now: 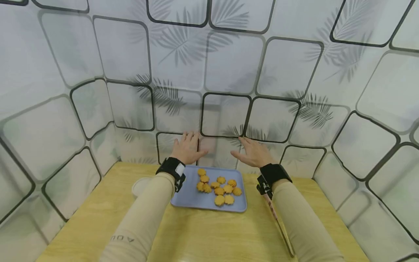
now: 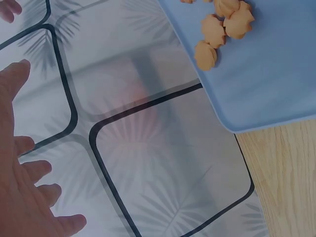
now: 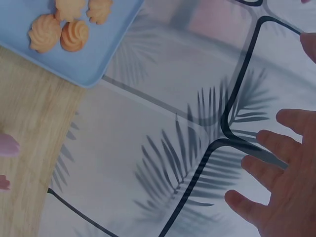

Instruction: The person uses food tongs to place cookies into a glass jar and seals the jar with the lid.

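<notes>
A blue tray (image 1: 209, 208) lies on the wooden table near the curtain, with several golden, ridged cookies (image 1: 219, 191) spread over its middle and right side. My left hand (image 1: 187, 148) is raised past the tray's far left corner, fingers spread and holding nothing. Beyond the far right corner, my right hand (image 1: 254, 152) is held up the same way, also bare. In the left wrist view the left-hand fingers (image 2: 37, 170) are apart from the tray. Loosely extended right-hand fingers (image 3: 261, 170) show in the right wrist view, clear of the cookies.
A white round dish (image 1: 139, 185) is on the table's left, partly covered by my left sleeve. Beside my right forearm lies a long, thin utensil (image 1: 278, 222), pinkish toward its far end. Patterned curtain (image 1: 229, 65) surrounds the table (image 1: 203, 236) at the back and sides.
</notes>
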A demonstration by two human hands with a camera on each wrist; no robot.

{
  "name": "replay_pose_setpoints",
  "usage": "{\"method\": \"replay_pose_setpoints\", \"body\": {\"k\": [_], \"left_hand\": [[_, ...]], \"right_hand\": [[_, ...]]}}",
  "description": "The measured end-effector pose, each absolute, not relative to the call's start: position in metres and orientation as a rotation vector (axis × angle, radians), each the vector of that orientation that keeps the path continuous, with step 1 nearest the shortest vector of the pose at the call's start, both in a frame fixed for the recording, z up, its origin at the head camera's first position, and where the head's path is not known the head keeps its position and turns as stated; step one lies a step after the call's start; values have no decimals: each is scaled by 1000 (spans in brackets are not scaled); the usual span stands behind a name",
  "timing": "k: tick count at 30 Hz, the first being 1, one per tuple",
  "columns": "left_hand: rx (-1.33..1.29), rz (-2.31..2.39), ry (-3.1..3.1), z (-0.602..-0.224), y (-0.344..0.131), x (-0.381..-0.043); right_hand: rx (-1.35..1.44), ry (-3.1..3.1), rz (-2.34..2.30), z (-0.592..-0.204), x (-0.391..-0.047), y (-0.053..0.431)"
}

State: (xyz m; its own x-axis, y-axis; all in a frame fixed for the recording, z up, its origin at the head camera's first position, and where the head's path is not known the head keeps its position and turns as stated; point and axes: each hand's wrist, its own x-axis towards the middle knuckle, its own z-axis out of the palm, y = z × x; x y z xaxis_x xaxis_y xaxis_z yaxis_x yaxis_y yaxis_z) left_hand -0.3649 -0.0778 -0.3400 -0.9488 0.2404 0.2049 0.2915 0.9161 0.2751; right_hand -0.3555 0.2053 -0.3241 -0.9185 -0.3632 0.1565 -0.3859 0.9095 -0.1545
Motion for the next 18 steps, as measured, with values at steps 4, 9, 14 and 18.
{"method": "replay_pose_setpoints", "body": {"k": [4, 9, 14, 18], "left_hand": [[-427, -418, -2907, -340, -80, -362], [-407, -351, -2945, -341, -95, -356], [-394, -508, -3001, -338, -131, -348], [-392, -693, -3015, -347, -173, -342]], "right_hand": [[587, -2946, 265, -327, -354, 205], [618, -2951, 294, -333, -354, 209], [625, -2968, 322, -337, -351, 212], [632, -2948, 314, -339, -346, 215]]}}
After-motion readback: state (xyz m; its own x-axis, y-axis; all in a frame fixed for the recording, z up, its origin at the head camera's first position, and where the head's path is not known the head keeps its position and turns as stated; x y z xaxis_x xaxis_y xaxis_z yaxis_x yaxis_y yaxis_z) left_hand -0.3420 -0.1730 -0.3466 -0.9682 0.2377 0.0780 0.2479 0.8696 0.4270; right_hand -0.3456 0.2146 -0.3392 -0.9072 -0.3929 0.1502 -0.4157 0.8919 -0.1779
